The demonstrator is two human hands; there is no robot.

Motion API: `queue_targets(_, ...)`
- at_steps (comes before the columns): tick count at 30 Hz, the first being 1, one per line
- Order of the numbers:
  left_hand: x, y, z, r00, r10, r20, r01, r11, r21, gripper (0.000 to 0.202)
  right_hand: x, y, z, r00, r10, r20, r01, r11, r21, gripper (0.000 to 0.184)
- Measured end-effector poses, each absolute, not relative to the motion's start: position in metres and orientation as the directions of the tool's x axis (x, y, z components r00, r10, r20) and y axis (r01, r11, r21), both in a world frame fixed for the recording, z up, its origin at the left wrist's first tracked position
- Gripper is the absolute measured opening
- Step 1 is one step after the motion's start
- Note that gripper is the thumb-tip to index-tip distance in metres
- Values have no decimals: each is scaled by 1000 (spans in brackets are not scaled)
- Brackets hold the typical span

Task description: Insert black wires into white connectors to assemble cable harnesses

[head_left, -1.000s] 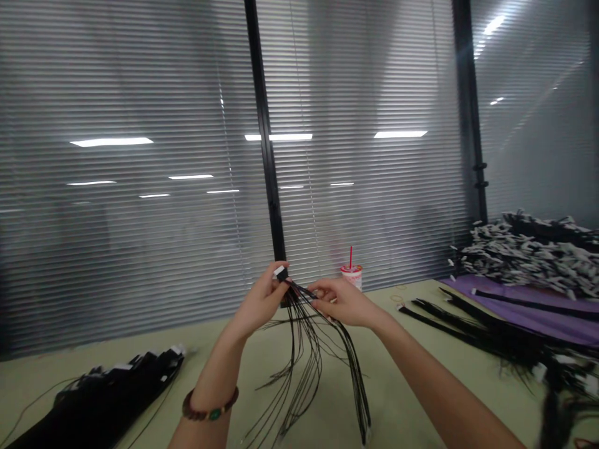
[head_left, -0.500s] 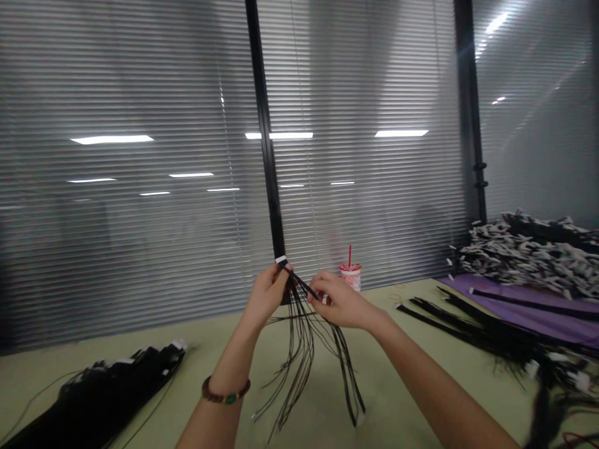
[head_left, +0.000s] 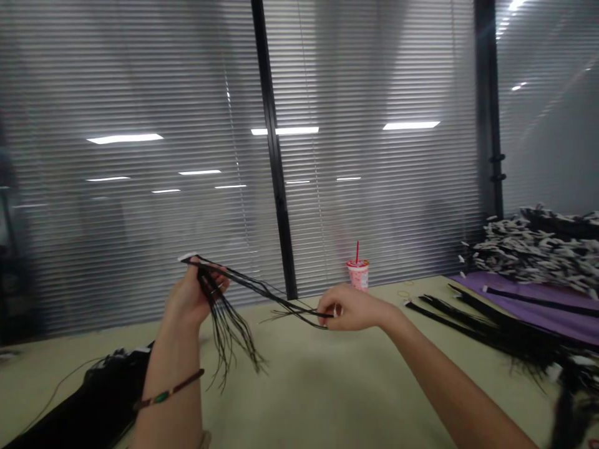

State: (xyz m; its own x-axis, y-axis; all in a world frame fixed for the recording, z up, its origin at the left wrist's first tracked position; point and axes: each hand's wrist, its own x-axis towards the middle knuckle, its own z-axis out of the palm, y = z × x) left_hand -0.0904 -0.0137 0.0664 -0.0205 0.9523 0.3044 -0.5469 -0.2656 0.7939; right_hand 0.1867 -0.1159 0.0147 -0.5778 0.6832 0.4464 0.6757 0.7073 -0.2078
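A black wire harness [head_left: 262, 288] with a white connector [head_left: 188, 256] at its left end is stretched between my hands above the table. My left hand [head_left: 196, 293] is closed around the wires just below that connector. Thin loose wires [head_left: 231, 333] fan downward from beneath my left hand. Off to the right, my right hand [head_left: 349, 307] pinches several of the strands; a small pale piece shows at its fingertips, too small to make out. Strand ends also stick out to the left of the right hand.
A dark bundle of harnesses [head_left: 103, 393] lies at the left. On the right, more black harnesses [head_left: 496, 330] rest near a purple sheet [head_left: 496, 287] and a large heap of white-ended cables [head_left: 538, 249]. A pink cup with a straw [head_left: 358, 274] stands before the blinds.
My left hand has moved left with the connector end, and the right hand has drawn some strands out sideways. The wires between the hands are now pulled nearly straight.
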Motion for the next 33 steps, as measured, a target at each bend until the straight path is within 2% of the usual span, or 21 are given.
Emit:
queue_targets(3,-100,-15,69,16,966,260,-598,-199,777,44,187,-117,14,-598,675,433,660,721,-212,13)
queue_targets(7,-90,-21,69,96,954,285,-672,-149,726,49,187,-117,13,-561,670,485,676,710,-198,10)
queue_targets(12,-74,-24,68,131,909,397,-754,-169,635,52,188,-119,16,-512,646,566,686,704,-184,22)
queue_targets(16,-67,-26,68,110,850,514,-780,-247,575,54,186,-124,19,-520,619,588,686,713,-145,35)
queue_targets(21,-58,-32,65,153,707,690,-805,-315,502,57,186,-127,19,-560,658,503,677,714,-181,28)
queue_targets(25,-50,-32,62,107,686,719,-824,-344,450,63,184,-130,18,-619,699,357,659,710,-247,45)
queue_targets(27,-46,-30,62,57,698,714,-848,-343,404,64,182,-129,15,-652,709,268,641,705,-303,50)
queue_targets(29,-43,-27,62,24,723,690,-876,-317,363,64,178,-122,10,-665,721,197,592,669,-450,47)
queue_targets(31,-42,-23,63,1,763,647,-896,-287,340,64,176,-110,2,-621,756,208,485,579,-655,44)
queue_targets(33,-44,-20,62,-24,798,602,-901,-278,332,63,175,-98,-6,-529,805,267,365,500,-785,48)
